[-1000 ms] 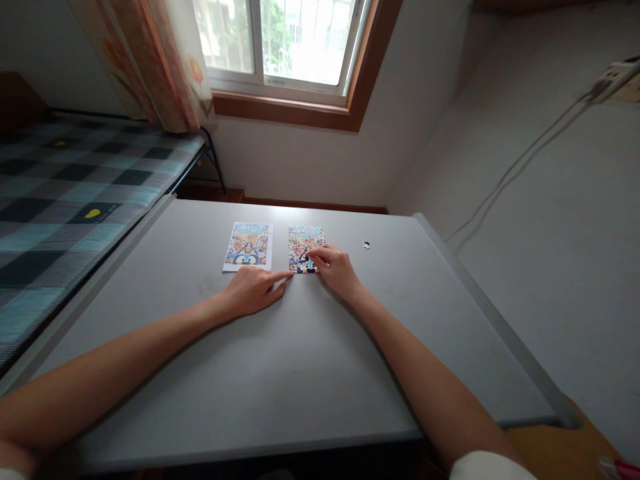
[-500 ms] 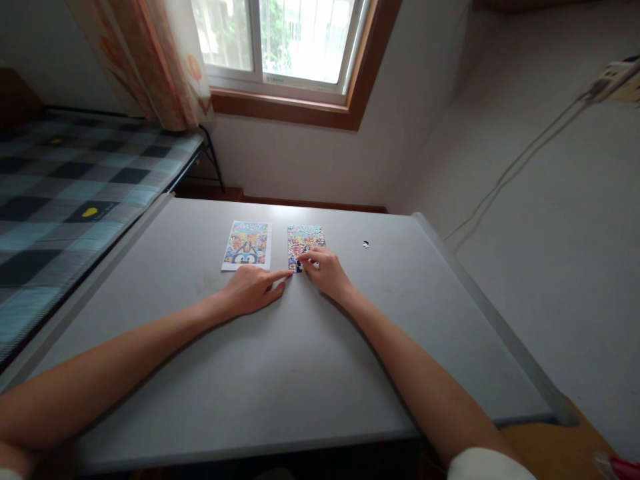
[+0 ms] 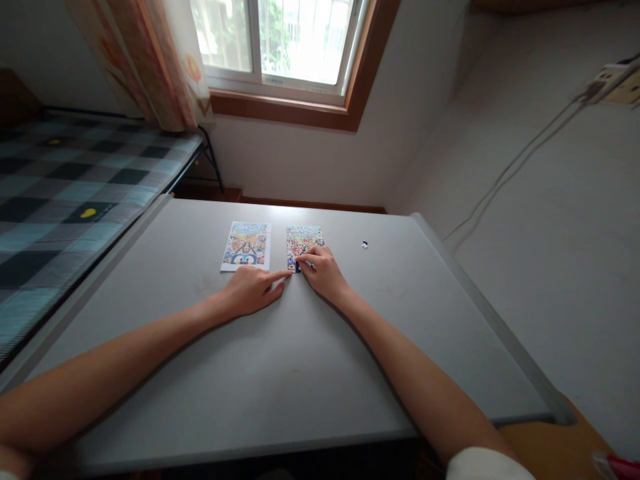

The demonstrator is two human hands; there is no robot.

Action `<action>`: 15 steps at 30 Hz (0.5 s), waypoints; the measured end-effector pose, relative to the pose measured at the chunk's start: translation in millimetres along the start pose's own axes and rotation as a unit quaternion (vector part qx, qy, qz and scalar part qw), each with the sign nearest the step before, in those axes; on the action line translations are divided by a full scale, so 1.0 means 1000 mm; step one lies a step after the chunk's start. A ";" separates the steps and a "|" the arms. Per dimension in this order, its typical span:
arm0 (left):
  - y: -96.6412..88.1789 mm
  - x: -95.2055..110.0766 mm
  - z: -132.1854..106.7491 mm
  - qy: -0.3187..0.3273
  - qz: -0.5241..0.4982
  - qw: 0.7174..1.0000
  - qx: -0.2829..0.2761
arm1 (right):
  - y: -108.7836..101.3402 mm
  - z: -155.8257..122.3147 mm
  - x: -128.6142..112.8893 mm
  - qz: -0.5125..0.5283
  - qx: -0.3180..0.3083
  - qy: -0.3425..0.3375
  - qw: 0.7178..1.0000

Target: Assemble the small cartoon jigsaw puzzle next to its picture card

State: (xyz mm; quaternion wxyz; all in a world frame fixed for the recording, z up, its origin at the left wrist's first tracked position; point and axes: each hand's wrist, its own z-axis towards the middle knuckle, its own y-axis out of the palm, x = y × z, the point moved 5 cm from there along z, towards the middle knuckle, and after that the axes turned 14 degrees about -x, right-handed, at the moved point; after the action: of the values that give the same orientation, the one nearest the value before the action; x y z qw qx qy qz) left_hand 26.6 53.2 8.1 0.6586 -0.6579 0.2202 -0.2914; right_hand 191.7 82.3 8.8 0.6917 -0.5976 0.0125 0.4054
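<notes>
A small jigsaw puzzle (image 3: 305, 239), densely coloured, lies flat on the table, its lower right part covered by my right hand (image 3: 320, 267). That hand's thumb and fingers are pinched together over the puzzle's lower part, on what looks like a dark puzzle piece, mostly hidden. My left hand (image 3: 253, 288) rests on the table with its index finger stretched out, the tip touching the puzzle's lower left corner, and the thumb apart. Left of the puzzle is a printed reference picture (image 3: 247, 243) with a white border and a blue cartoon face; my left hand overlaps its lower edge.
One loose puzzle piece (image 3: 365, 245), dark and white, lies to the right of the puzzle. The grey table (image 3: 295, 387) has raised side edges. A checked mattress (image 3: 100, 173) stands at the left, a window (image 3: 300, 40) behind, and a cable (image 3: 500, 183) hangs along the right wall.
My right fingers have shifted very slightly over the lower part of the puzzle. My left hand stays in place, and the view has moved a little.
</notes>
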 end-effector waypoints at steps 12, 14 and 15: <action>0.000 0.001 0.000 0.001 0.004 1.000 0.004 | 0.003 -0.002 0.001 -0.015 -0.003 -0.017 1.000; 0.000 0.001 0.000 0.002 0.003 1.000 0.004 | 0.003 -0.002 0.000 -0.019 -0.002 -0.018 1.000; 0.000 0.001 0.000 0.002 0.003 1.000 0.003 | 0.003 -0.003 0.000 -0.020 -0.002 -0.018 1.000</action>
State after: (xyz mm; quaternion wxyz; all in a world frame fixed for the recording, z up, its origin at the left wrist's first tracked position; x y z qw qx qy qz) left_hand 27.0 52.8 7.7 0.6611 -0.6545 0.2226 -0.2916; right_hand 191.1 79.9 6.0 0.6987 -0.5917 -0.0125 0.4019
